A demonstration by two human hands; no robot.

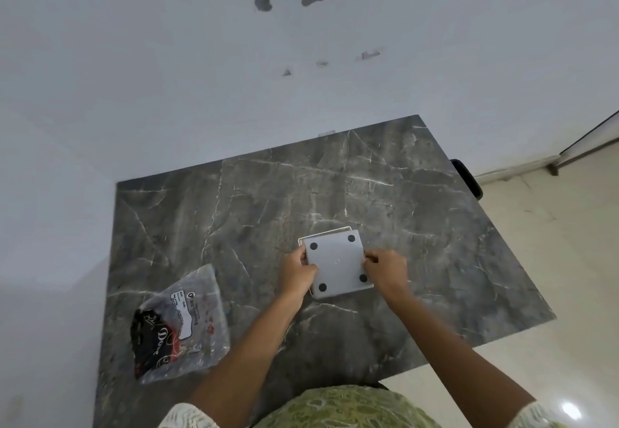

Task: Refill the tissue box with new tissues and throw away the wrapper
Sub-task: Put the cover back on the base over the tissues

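A white square tissue box lies upside down on the dark marble table, its flat bottom panel with black round feet facing up. My left hand grips the box's left edge and my right hand pinches its right edge. The bottom panel sits slightly askew on the box body, whose rim shows along the far side. A clear plastic tissue wrapper with black and red print lies flat on the table at the left, apart from both hands. No tissues are visible.
The table stands against a white wall at the back and left. A black chair part shows past the table's right edge. Beige tiled floor lies to the right.
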